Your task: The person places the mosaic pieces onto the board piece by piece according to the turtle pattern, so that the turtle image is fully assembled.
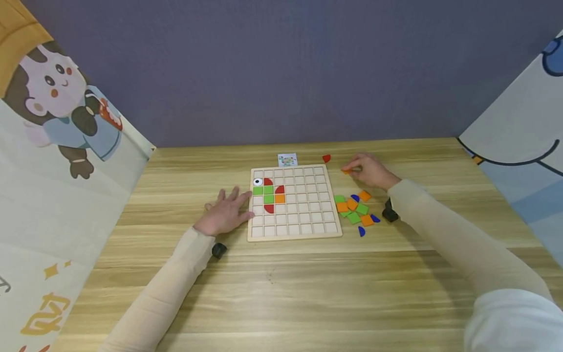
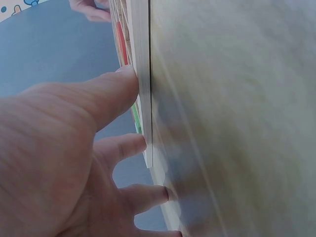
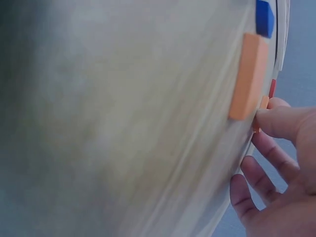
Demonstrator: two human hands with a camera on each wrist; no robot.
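Several loose pieces point(image 1: 352, 204) lie beside the board point(image 1: 301, 210) — hands point(image 1: 225, 213) point(image 1: 370, 171): left spread, right pinching an orange tile point(image 1: 346, 171).

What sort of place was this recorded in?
Probably a play corner or a small recording booth: cartoon-printed side walls flank a plain dark back wall, and a wooden table holds a grid board.
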